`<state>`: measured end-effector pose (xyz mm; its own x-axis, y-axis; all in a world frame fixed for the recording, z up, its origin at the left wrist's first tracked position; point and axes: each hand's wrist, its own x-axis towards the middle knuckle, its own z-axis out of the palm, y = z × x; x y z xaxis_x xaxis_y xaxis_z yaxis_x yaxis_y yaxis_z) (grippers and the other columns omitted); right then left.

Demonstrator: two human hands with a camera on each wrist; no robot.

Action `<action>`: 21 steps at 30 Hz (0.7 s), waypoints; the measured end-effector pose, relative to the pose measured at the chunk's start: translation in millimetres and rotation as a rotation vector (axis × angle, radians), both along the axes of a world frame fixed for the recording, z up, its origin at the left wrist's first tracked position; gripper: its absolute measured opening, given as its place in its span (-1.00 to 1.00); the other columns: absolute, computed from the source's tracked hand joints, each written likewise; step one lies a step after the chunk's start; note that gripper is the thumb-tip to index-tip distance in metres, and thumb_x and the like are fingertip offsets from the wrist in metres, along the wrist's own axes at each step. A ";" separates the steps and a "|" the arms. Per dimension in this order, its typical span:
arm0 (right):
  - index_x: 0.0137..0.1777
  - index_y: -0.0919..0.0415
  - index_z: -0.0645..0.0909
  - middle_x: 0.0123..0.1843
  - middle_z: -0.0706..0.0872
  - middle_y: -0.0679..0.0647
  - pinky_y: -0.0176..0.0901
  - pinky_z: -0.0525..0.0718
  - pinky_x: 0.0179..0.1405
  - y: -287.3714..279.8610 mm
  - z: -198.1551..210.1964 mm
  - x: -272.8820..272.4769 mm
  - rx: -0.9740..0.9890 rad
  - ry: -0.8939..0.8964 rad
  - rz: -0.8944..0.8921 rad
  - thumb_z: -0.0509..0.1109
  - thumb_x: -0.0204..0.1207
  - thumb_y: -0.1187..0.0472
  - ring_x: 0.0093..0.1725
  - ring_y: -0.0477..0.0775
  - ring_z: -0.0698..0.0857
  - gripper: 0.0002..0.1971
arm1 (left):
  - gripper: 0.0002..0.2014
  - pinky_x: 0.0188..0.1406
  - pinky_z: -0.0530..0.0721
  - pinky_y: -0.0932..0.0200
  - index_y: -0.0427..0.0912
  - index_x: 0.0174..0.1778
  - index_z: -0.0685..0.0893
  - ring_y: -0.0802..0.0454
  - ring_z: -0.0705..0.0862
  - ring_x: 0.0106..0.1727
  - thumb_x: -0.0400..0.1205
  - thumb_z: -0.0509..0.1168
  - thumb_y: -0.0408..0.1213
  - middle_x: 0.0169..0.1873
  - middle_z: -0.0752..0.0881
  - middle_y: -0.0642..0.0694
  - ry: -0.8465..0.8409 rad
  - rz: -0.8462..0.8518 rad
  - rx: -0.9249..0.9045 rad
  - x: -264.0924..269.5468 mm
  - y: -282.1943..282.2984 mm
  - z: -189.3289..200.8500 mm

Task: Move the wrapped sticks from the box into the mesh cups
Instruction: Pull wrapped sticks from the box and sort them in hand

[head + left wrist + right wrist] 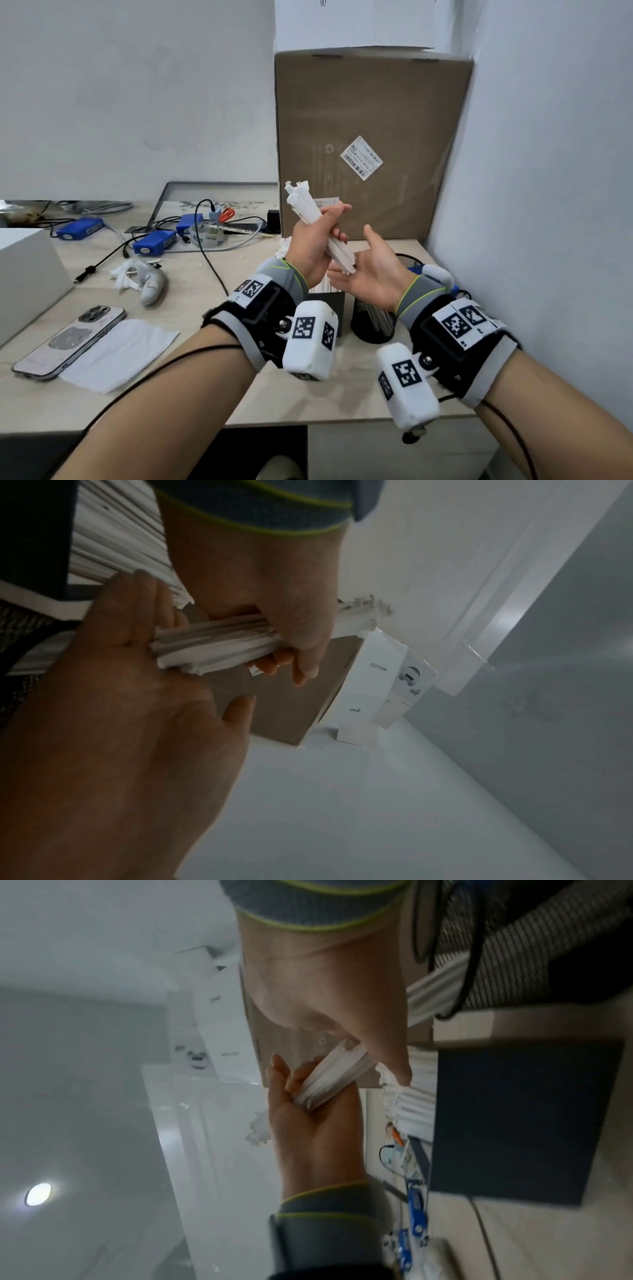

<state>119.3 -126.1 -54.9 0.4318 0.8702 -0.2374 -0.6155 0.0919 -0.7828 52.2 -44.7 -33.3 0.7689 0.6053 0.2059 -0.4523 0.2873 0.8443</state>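
My left hand (318, 236) grips a bundle of white wrapped sticks (305, 205) and holds it tilted above the desk, crinkled ends up. The bundle's lower end butts against the flat palm of my right hand (370, 270), whose fingers are straight. The left wrist view shows the same bundle (212, 645) and the open right palm (120, 683). Below my left wrist stands a dark box (334, 308) with more white sticks upright in it. A black mesh cup (373, 322) stands right of the box, partly hidden by my right hand.
A tall cardboard box (370, 137) stands behind my hands, against the wall on the right. On the left of the desk lie a phone (72, 339), a white sheet (116, 353), a white controller (152, 284), blue devices (150, 241) with cables, and a white box (24, 274).
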 end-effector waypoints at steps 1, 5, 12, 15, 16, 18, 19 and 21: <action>0.11 0.31 0.47 -0.28 0.46 0.15 -0.14 0.42 -0.24 -3.1 3.2 1.7 -0.082 -0.094 -0.011 -0.08 0.58 -0.38 -0.35 0.04 0.39 -0.29 | -0.87 -0.46 0.55 0.30 -0.32 0.04 0.62 0.09 0.37 -0.45 0.66 0.26 -0.34 -0.65 0.60 0.10 0.001 -0.001 0.023 -1.9 0.3 2.2; 0.51 0.21 0.37 0.40 0.54 0.09 -0.03 0.49 0.29 -21.6 41.0 6.3 -0.203 -0.691 -0.222 -0.03 0.67 -0.22 0.32 0.09 0.57 -0.39 | -0.90 -0.48 0.45 0.23 -0.26 -0.23 0.69 0.10 0.40 -0.56 0.59 0.36 -0.35 -0.53 0.57 -0.15 0.156 0.014 0.270 -5.8 0.6 6.1; 0.43 0.14 0.54 0.58 0.45 0.04 0.10 0.06 0.66 -22.4 100.7 -21.6 -0.330 -1.905 -0.150 0.02 0.72 -0.05 0.69 0.00 0.09 -0.54 | -0.87 -0.52 0.59 0.30 -0.13 -0.26 0.66 0.20 0.52 -0.58 0.54 0.40 -0.43 -0.48 0.60 -0.04 0.353 -0.026 0.695 1.8 -21.6 3.4; 0.21 0.14 0.68 0.40 0.64 -0.01 0.18 0.17 0.57 -16.4 85.9 -21.7 -0.602 -2.067 0.027 0.00 0.70 -0.13 0.69 0.05 0.14 -0.50 | -0.70 -0.40 0.67 0.50 -0.11 0.21 0.50 0.25 0.61 -0.30 0.64 0.24 -0.52 -0.24 0.57 0.11 0.355 -0.056 0.635 0.0 -25.1 0.0; 0.23 0.11 0.67 0.41 0.63 -0.03 0.16 0.18 0.57 -17.1 81.6 -20.0 -0.560 -2.050 0.000 0.05 0.69 -0.13 0.68 0.04 0.17 -0.55 | -0.68 -0.45 0.63 0.54 -0.17 0.29 0.48 0.24 0.59 -0.29 0.66 0.20 -0.53 -0.25 0.54 0.11 0.350 -0.046 0.639 0.0 -26.7 0.2; 0.40 0.07 0.55 0.45 0.59 -0.03 0.00 0.27 0.54 -22.3 77.8 -16.3 -0.330 -1.890 -0.158 0.24 0.62 -0.09 0.61 0.00 0.32 -0.58 | -0.79 -0.60 0.52 0.49 -0.18 0.09 0.53 0.22 0.50 -0.44 0.65 0.17 -0.55 -0.38 0.49 0.04 0.327 -0.005 0.722 0.0 -33.1 4.8; 0.46 0.06 0.48 0.43 0.59 -0.02 -0.14 0.36 0.46 -25.6 75.4 -11.7 -0.227 -1.755 -0.248 0.34 0.56 -0.09 0.53 -0.04 0.43 -0.50 | -0.82 -0.63 0.48 0.41 -0.18 -0.06 0.56 0.21 0.45 -0.51 0.61 0.19 -0.56 -0.45 0.49 0.00 0.299 0.032 0.744 1.0 -34.4 6.9; 0.47 -0.01 0.40 0.35 0.62 -0.05 -0.25 0.46 0.33 -32.6 71.5 -3.1 -0.141 -1.461 -0.340 0.49 0.40 -0.16 0.36 -0.12 0.56 -0.34 | -0.89 -0.57 0.45 0.25 -0.26 -0.13 0.64 0.09 0.43 -0.55 0.54 0.28 -0.52 -0.48 0.54 -0.10 0.242 0.062 0.668 0.7 -33.7 12.6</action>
